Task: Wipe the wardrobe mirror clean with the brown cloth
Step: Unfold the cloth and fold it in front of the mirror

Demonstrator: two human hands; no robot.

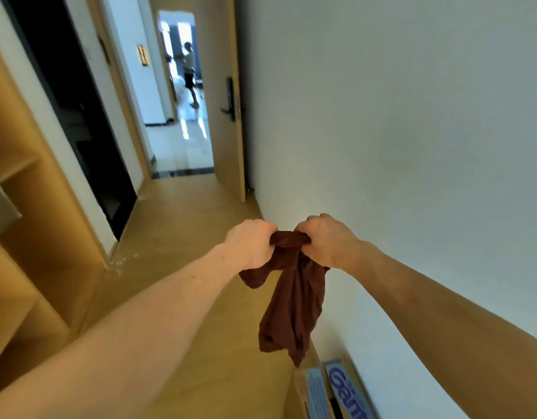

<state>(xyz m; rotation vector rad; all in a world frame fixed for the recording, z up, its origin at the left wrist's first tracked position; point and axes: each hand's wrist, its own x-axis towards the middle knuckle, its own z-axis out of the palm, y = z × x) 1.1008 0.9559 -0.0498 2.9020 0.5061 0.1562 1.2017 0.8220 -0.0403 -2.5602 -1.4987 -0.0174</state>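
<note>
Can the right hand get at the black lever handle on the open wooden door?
Probably not: the right hand grips the dark brown cloth with the left hand, and the black lever handle sits far ahead, beyond arm's stretch.

The left hand (250, 243) and right hand (324, 240) bury their fingertips in the dark brown cloth (291, 303). The picture's bottom edge cuts off the blue-lettered cardboard box (315, 391). The distant person (188, 71) is blurred.
</note>
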